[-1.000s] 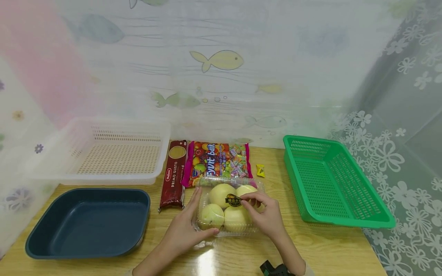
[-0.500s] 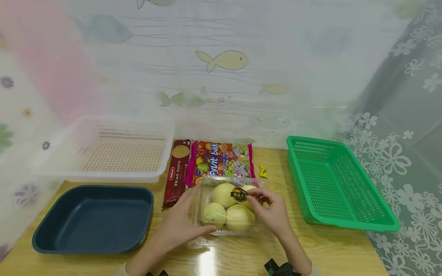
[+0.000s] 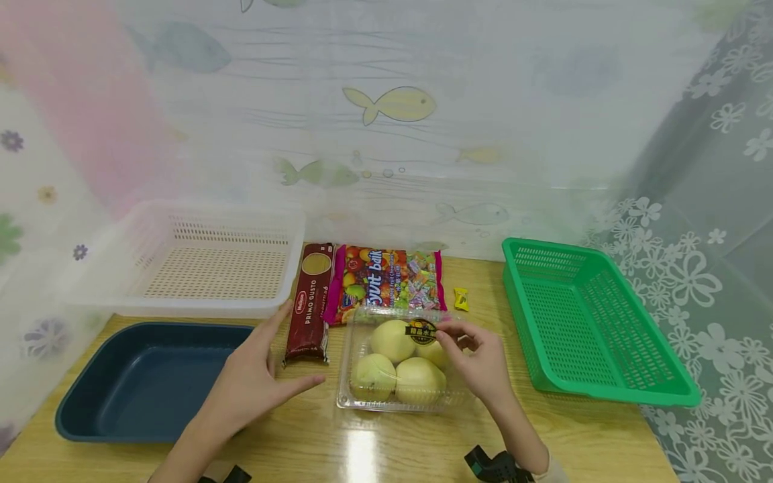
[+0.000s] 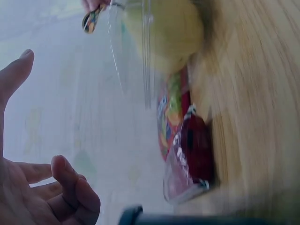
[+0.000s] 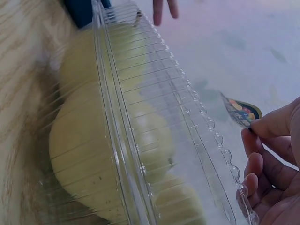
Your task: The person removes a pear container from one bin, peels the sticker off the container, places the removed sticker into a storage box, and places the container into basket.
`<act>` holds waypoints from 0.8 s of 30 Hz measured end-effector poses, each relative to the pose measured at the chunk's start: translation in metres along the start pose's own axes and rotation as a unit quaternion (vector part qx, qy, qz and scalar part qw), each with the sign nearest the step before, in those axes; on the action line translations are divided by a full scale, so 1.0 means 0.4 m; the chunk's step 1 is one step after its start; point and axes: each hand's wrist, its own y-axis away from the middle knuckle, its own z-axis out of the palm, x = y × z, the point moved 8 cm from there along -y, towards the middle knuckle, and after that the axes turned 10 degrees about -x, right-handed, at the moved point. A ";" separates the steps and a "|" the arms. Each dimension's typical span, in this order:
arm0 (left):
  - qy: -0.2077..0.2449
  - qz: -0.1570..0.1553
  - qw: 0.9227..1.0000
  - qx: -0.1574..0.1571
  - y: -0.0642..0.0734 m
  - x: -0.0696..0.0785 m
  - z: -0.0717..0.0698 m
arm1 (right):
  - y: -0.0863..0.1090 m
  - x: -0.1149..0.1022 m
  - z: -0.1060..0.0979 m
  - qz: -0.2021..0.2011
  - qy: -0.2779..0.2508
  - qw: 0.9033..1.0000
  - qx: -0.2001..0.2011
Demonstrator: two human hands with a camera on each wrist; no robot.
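Note:
My right hand [image 3: 480, 362] pinches a black and gold sticker [image 3: 421, 331] between thumb and finger. In the right wrist view the sticker [image 5: 243, 112] stands above the lid, apart from it. Below lies a clear plastic clamshell box [image 3: 344, 396] with several pale yellow-green round fruits [image 3: 419, 380] inside, its lid down. My left hand [image 3: 247, 379] hangs off the box's left side, thumb and fingers spread with nothing between them. It is over the right edge of the dark blue basin [image 3: 139, 376], close to the red spaghetti packet [image 3: 309, 308].
Behind the box lies a colourful bag of fruit candy [image 3: 386, 278], with one small yellow wrapped candy [image 3: 461, 299] to its right. A white basket [image 3: 211, 305] stands at the back left, a green basket [image 3: 604, 376] on the right. A patterned curtain [image 3: 386, 168] closes the back.
My left hand has let go of the box and moved left toward the basin. My right hand has drawn the sticker slightly up and right, off the lid.

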 end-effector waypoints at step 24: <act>-0.050 -0.146 0.985 0.076 0.166 -0.342 -0.292 | -0.031 -0.026 0.020 -0.017 -0.019 0.999 -0.030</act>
